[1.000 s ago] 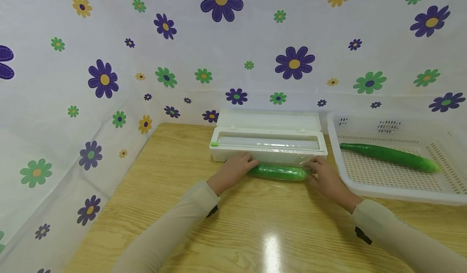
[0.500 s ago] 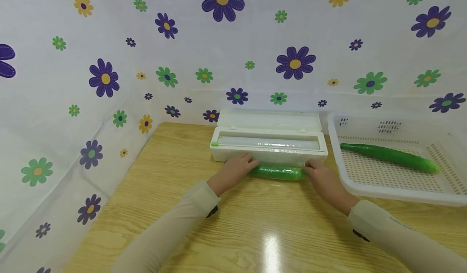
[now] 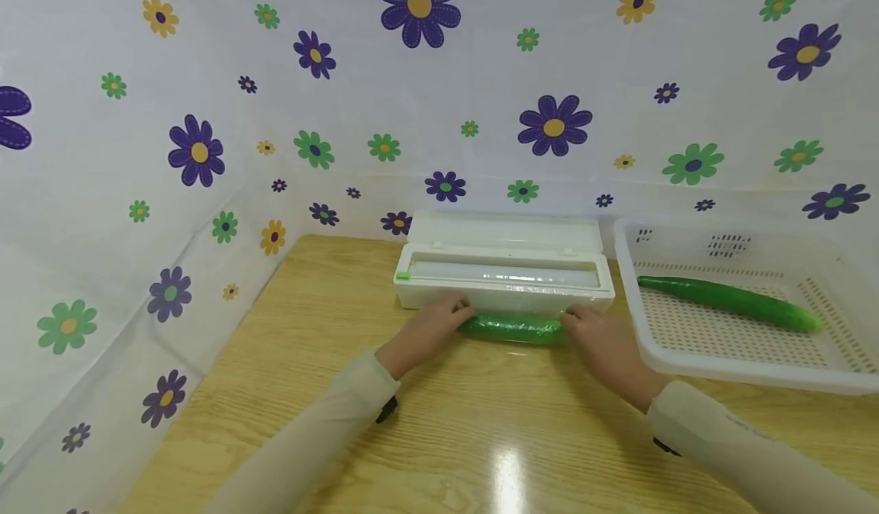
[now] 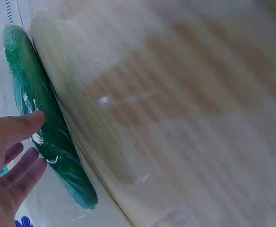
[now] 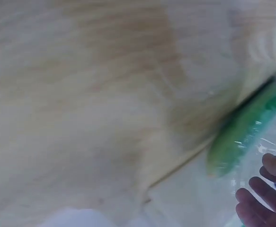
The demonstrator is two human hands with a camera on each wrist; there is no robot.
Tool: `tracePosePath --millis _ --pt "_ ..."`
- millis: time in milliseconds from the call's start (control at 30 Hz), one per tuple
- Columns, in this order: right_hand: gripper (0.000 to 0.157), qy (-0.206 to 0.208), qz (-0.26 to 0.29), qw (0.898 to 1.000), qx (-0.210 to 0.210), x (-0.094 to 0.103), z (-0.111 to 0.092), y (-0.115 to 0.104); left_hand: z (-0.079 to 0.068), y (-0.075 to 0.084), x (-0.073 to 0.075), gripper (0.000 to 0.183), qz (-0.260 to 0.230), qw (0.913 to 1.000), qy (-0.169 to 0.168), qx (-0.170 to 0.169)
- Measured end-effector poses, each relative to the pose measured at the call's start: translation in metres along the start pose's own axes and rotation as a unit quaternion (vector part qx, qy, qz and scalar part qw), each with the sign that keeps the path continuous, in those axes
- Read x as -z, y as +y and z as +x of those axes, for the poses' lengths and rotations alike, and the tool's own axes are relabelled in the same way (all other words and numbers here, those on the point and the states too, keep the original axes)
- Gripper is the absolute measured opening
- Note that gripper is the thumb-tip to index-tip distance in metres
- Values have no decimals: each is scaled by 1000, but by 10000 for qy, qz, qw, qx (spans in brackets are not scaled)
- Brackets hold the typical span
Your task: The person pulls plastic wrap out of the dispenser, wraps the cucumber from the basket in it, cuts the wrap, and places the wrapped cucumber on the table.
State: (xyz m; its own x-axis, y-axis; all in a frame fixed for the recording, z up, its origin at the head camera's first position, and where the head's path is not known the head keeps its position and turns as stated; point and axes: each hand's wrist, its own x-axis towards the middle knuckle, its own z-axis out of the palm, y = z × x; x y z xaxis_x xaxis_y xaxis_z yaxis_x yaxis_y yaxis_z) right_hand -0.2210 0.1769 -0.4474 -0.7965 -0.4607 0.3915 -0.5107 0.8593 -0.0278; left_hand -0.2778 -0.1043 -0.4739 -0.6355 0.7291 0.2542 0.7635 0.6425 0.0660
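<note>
We find the left hand [image 3: 426, 331] loosely spread at the left end of a long green cucumber in clear, shiny film [image 3: 511, 328], its thumb lying along the cucumber in the left wrist view, the fingers half bent behind. The right hand [image 3: 607, 350] is narrow at the other end, fingers bent; whether it pinches any of the crinkled clear film [image 5: 266, 141] we cannot tell.

Just changed: the right hand's fingers, splayed beyond the end a second ago, are now drawn in against it, and cucumber and both hands sit slightly further left. We judge that this keeps both ends steady and the wrapping snug.

The wrapped cucumber lies on the pale wood-grain desk [image 3: 439, 438], lengthwise just in front of a long white plastic box [image 3: 504, 293]. Its lid [image 3: 504, 232] stands open behind; inside we note a pale film roll [image 3: 504, 273].

Further right, a white perforated plastic basket [image 3: 755, 374] holds a second, darker green cucumber [image 3: 728, 302], on which we see no film. White flower-printed sheeting [image 3: 481, 79] hangs behind.
</note>
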Motion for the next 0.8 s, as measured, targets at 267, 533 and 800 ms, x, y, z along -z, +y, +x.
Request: tracePosePath --millis 267,533,800 --pt "9 38 576 9983 108 8 43 -23 -17 -16 14 28 -102 9985 543 54" --pt "8 601 770 9946 346 2 101 -52 -27 -74 52 32 -440 9786 1692 1082" --pt "15 -262 1345 9895 463 -9 153 -89 -24 -109 47 41 -1604 9727 612 1560"
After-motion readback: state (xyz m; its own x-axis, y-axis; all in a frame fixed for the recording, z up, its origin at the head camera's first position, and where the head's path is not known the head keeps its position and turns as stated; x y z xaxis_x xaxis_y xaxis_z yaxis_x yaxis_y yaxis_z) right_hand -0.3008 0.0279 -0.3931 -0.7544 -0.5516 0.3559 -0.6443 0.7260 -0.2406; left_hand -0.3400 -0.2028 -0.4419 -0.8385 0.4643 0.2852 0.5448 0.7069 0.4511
